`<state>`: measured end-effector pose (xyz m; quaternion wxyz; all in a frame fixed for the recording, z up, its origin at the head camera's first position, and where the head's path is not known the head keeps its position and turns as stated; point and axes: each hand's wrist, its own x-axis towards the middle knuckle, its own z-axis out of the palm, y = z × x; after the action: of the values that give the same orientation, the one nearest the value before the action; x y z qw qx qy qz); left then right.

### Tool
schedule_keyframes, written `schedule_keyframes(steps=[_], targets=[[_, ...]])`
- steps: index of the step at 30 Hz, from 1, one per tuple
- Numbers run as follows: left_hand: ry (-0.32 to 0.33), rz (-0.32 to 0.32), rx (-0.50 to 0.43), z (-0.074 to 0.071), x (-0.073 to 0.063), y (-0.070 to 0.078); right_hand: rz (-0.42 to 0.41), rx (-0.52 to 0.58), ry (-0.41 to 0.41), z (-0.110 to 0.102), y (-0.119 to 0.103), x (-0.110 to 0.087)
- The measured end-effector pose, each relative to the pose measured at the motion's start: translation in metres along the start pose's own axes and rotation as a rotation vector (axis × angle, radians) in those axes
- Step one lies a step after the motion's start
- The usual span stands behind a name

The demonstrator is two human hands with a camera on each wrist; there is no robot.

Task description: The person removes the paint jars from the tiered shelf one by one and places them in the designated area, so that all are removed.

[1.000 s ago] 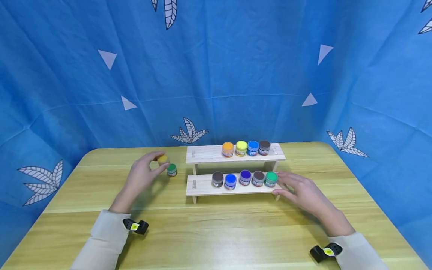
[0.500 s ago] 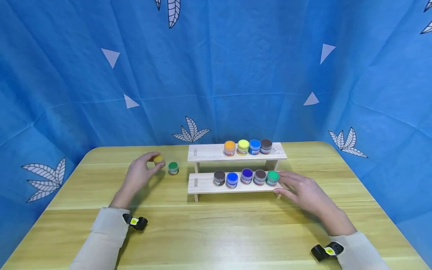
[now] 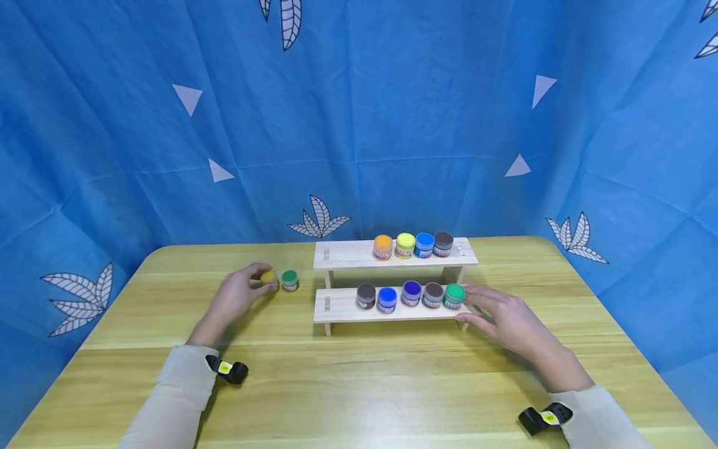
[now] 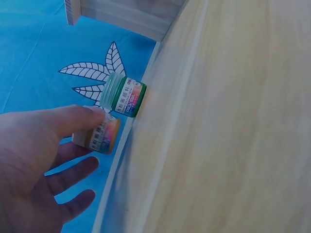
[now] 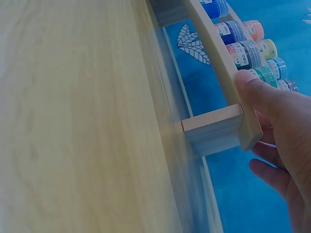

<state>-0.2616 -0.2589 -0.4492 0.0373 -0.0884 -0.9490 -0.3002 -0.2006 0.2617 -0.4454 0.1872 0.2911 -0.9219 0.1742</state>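
Between thumb and index finger, my left hand (image 3: 234, 294) pinches a yellow-lidded paint jar (image 3: 269, 277) at the left of the table. A green paint jar (image 3: 290, 280) stands just to its right; in the left wrist view its label (image 4: 129, 97) shows. My right hand (image 3: 507, 318) holds the right end of the lower step of a pale wooden two-step stand (image 3: 342, 312). In the right wrist view its thumb (image 5: 252, 82) lies on the step's front edge, beside another green paint jar (image 3: 454, 297). The other fingers reach past the step's end, and the index finger is partly hidden.
On the lower step several more paint jars stand in a row, among them a blue one (image 3: 387, 300) and a purple one (image 3: 412, 293). The upper step (image 3: 350, 254) bears orange, yellow, blue and dark jars. A blue cloth (image 3: 359, 125) hangs behind the wooden table (image 3: 359, 386).
The yellow-lidded jar in my left hand has shifted left, away from the green jar, then nearer the front. My right hand stays at the stand's end. The head view has shifted slightly.
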Motion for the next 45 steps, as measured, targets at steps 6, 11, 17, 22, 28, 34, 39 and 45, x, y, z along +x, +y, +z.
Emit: schedule_keyframes(steps=[6,11,17,22,28,34,39,45], targets=[[-0.039,-0.014,-0.007,0.005,0.001,-0.002,-0.004,0.0,0.002,-0.001,-0.001,-0.001],[-0.046,-0.024,-0.011,0.007,0.001,-0.002,0.016,0.0,-0.008,-0.002,-0.001,-0.002],[-0.05,-0.01,-0.011,0.009,0.003,-0.003,0.025,0.005,-0.012,-0.002,0.0,-0.004],[-0.056,0.002,-0.001,0.009,0.003,-0.002,0.008,0.005,0.001,0.0,0.002,-0.004],[-0.032,0.042,0.018,0.0,0.0,0.009,0.012,0.003,0.001,0.0,-0.001,-0.004],[0.004,0.104,0.037,-0.008,-0.002,0.029,0.016,0.009,0.0,-0.001,-0.003,-0.003],[0.041,0.191,0.032,-0.011,-0.004,0.05,0.016,0.012,-0.001,0.0,-0.002,-0.003],[0.052,0.243,0.047,-0.012,-0.004,0.075,0.022,0.009,-0.005,0.0,-0.002,-0.002]])
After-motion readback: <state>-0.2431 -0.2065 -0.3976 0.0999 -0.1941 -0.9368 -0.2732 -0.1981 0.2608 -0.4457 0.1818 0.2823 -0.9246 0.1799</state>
